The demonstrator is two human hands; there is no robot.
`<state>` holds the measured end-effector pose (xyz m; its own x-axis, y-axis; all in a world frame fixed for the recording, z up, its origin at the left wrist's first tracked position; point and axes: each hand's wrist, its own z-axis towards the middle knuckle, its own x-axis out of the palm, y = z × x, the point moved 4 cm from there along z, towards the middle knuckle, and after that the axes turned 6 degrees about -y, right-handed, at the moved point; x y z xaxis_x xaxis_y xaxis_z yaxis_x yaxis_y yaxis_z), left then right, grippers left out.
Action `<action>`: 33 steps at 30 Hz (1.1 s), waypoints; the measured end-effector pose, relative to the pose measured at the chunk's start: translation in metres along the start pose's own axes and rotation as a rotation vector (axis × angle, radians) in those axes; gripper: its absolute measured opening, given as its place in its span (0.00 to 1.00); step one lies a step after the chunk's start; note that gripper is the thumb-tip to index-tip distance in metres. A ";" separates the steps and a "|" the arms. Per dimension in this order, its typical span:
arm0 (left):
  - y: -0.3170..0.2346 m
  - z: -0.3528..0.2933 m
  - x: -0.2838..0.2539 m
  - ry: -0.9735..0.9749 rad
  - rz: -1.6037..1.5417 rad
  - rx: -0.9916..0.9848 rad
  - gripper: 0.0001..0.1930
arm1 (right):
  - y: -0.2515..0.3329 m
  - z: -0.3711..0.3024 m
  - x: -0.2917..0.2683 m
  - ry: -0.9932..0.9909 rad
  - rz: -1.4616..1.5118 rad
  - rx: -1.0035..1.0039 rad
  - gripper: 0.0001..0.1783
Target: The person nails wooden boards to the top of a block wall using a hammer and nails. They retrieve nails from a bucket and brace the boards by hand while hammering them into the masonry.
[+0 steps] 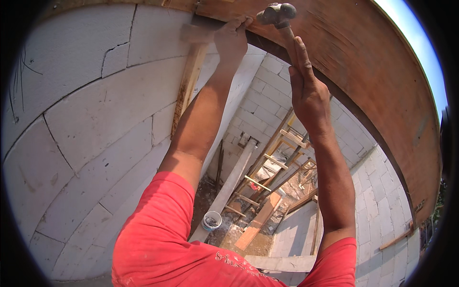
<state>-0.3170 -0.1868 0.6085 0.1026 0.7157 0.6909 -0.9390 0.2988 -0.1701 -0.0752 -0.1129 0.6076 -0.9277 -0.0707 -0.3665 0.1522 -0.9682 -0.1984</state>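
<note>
Overhead, my right hand grips the wooden handle of a hammer, its dark metal head raised at the top of the view. The hammer head is close to a large brown wooden panel that curves across the upper right. To the left of the hammer, my left hand is up against the panel's lower edge. Its thumb and fingers are pinched together; whatever may be between them is too small to make out. Beside my left wrist a wooden batten stands against the block wall.
Far below lie a wooden ladder, a loose plank and rubble on the ground. A small white bucket sits on a long narrow concrete beam. Another pale block wall rises on the right, with a wooden stick against it.
</note>
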 end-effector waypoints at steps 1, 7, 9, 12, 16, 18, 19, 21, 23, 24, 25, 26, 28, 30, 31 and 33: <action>-0.002 0.000 0.001 -0.002 -0.010 0.010 0.07 | 0.000 -0.001 0.000 -0.005 0.002 0.005 0.38; 0.001 0.005 -0.001 0.003 0.026 0.021 0.06 | 0.009 0.007 0.004 -0.053 0.069 -0.045 0.38; 0.000 0.003 0.000 -0.008 0.005 0.017 0.06 | 0.008 0.009 0.003 -0.057 0.056 -0.069 0.39; 0.001 0.004 0.000 -0.001 0.007 0.025 0.07 | 0.010 0.010 0.000 -0.010 0.023 -0.008 0.38; -0.002 0.004 0.002 0.008 0.011 0.020 0.07 | 0.009 0.009 -0.005 -0.039 0.021 -0.033 0.38; 0.002 0.003 0.000 0.004 -0.007 -0.019 0.08 | 0.011 0.010 -0.004 -0.045 0.010 -0.055 0.38; 0.003 0.004 -0.002 0.001 -0.012 -0.021 0.08 | 0.011 0.010 -0.002 -0.045 0.011 -0.054 0.38; 0.000 0.004 -0.001 0.010 -0.018 -0.015 0.08 | 0.007 0.007 -0.005 -0.057 0.023 -0.045 0.38; -0.001 0.003 -0.001 0.020 -0.019 -0.032 0.08 | 0.006 0.005 -0.009 -0.045 0.022 -0.009 0.38; -0.001 0.003 -0.001 0.024 -0.020 -0.042 0.08 | 0.006 0.004 -0.011 -0.038 0.021 0.009 0.38; -0.001 0.002 0.000 0.024 -0.002 -0.052 0.08 | 0.004 0.003 -0.012 -0.040 0.013 0.012 0.38; -0.001 0.002 0.001 0.023 0.014 -0.060 0.07 | 0.002 0.001 -0.014 -0.044 0.004 0.013 0.38; 0.001 0.003 0.002 0.024 0.039 -0.073 0.07 | -0.001 0.000 -0.016 -0.054 0.001 0.012 0.38; 0.004 0.004 0.002 0.030 0.060 -0.085 0.07 | -0.004 -0.003 -0.017 -0.065 0.018 0.014 0.38; 0.005 0.005 0.002 0.032 0.062 -0.084 0.07 | -0.004 -0.004 -0.017 -0.069 0.015 0.012 0.38; 0.006 0.006 0.002 0.032 0.064 -0.083 0.07 | -0.005 -0.005 -0.019 -0.075 0.006 0.007 0.38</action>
<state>-0.3239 -0.1877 0.6128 0.0548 0.7547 0.6538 -0.9136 0.3021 -0.2722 -0.0570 -0.1059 0.6109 -0.9499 -0.0938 -0.2981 0.1554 -0.9694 -0.1902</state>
